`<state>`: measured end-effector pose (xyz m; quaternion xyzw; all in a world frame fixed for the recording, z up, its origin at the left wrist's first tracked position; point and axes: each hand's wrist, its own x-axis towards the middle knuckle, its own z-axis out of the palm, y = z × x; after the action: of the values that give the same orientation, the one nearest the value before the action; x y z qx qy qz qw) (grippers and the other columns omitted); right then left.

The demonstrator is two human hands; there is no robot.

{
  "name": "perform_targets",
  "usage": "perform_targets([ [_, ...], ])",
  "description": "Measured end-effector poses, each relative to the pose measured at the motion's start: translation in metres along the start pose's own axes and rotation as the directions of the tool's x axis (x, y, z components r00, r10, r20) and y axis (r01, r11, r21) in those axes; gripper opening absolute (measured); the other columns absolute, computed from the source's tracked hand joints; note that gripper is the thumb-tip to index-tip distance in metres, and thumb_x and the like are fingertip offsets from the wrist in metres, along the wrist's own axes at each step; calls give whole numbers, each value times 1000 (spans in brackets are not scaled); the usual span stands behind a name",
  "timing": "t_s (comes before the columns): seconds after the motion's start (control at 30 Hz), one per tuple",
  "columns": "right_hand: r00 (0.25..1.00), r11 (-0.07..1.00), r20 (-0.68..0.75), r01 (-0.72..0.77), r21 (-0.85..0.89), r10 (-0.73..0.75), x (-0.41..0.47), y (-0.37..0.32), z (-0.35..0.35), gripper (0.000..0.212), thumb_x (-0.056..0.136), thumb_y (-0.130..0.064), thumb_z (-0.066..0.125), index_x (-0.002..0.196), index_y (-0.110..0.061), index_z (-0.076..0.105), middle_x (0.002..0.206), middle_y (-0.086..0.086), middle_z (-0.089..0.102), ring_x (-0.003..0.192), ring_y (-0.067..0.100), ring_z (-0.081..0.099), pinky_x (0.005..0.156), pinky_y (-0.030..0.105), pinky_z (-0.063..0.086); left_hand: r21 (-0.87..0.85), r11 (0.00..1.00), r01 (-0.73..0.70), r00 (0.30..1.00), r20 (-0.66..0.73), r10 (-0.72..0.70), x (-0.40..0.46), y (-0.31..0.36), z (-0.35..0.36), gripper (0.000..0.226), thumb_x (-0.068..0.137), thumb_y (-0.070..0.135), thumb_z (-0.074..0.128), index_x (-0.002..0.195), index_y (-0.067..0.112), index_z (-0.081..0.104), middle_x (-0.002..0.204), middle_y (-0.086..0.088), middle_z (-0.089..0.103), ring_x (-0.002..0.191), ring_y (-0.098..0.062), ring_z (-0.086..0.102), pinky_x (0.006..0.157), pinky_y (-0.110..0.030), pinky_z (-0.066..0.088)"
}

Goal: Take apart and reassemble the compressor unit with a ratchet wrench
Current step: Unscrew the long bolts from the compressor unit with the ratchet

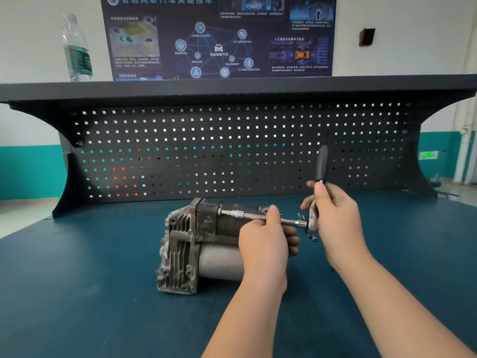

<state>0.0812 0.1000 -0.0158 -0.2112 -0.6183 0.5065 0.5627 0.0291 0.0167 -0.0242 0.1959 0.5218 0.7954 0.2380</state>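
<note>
The grey metal compressor unit lies on its side on the blue-green bench top, finned end toward the left. A ratchet wrench stands with its black handle pointing up; a long chrome extension bar runs from its head leftward into the top of the compressor. My left hand curls around the middle of the extension bar. My right hand grips the wrench just below the black handle. Small loose bolts lie on the bench under the wrench head.
A dark perforated back panel rises behind the bench, with a shelf on top. A plastic water bottle stands on the shelf at the left. A dark poster hangs on the wall above.
</note>
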Motion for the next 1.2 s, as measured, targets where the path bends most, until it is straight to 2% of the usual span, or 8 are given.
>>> perform_targets([
  [0.1, 864, 798, 125, -499, 337, 487, 2, 6, 0, 22, 97, -17, 50, 81, -6, 59, 56, 2, 55, 30, 5, 39, 31, 13, 27, -48, 999, 6, 1000, 10, -6, 0, 1, 1, 32, 95, 22, 51, 67, 8, 56, 39, 6, 54, 33, -5, 47, 35, -15, 37],
  [0.2, 721, 530, 286, -670, 519, 631, 2, 7, -2, 24, 97, -9, 47, 73, -8, 49, 43, 0, 46, 21, 4, 22, 27, 11, 19, -45, 999, -2, 1000, 14, 2, 0, 1, 1, 34, 96, 24, 51, 66, 8, 57, 40, 6, 55, 33, -6, 47, 35, -15, 38],
  [0.4, 987, 976, 60, -155, 151, 148, 2, -3, 0, 20, 100, -23, 46, 89, -20, 62, 56, -9, 64, 46, 4, 48, 44, 17, 40, -4, 1000, -18, 999, 36, 18, 0, 0, -1, 37, 94, 33, 52, 66, 8, 56, 41, 3, 55, 33, -10, 48, 35, -16, 36],
  [0.57, 944, 946, 108, 319, -62, -312, -2, -7, -5, 21, 101, -21, 40, 100, -37, 54, 71, -8, 66, 48, 10, 45, 53, 25, 42, 23, 1000, -7, 999, 50, 6, 2, 1, -2, 40, 94, 35, 53, 67, 6, 54, 40, 3, 52, 32, -10, 46, 34, -15, 35],
  [0.8, 998, 997, 47, -35, 61, 32, 5, -2, -5, 19, 99, -28, 46, 95, -21, 63, 56, -3, 63, 35, 3, 42, 37, 16, 36, -90, 995, 45, 998, 41, -42, -1, 4, -1, 30, 95, 21, 53, 68, 8, 55, 40, 5, 54, 32, -6, 46, 35, -14, 35],
  [0.97, 799, 723, 253, -601, 341, 545, 8, 9, -9, 17, 93, -13, 54, 77, -8, 53, 41, -2, 49, 24, 4, 22, 27, 13, 18, -105, 993, 44, 999, 36, -40, -2, 4, 0, 29, 95, 20, 53, 68, 8, 56, 40, 5, 54, 32, -5, 45, 34, -14, 35],
  [1.07, 834, 747, 219, -551, 372, 506, 8, 9, -6, 16, 93, -12, 55, 79, -6, 57, 47, 0, 59, 26, 4, 26, 29, 13, 21, -95, 995, 42, 999, 33, -39, -1, 3, 0, 30, 94, 21, 53, 67, 8, 57, 41, 5, 54, 32, -6, 46, 34, -14, 35],
  [1.2, 984, 981, 82, -164, 101, 156, 7, -3, -4, 17, 97, -23, 51, 90, -18, 66, 55, -6, 65, 37, 3, 44, 40, 19, 36, -48, 999, 21, 999, 39, -19, 0, 1, -1, 33, 94, 23, 52, 66, 7, 56, 40, 4, 53, 31, -9, 45, 34, -15, 35],
])
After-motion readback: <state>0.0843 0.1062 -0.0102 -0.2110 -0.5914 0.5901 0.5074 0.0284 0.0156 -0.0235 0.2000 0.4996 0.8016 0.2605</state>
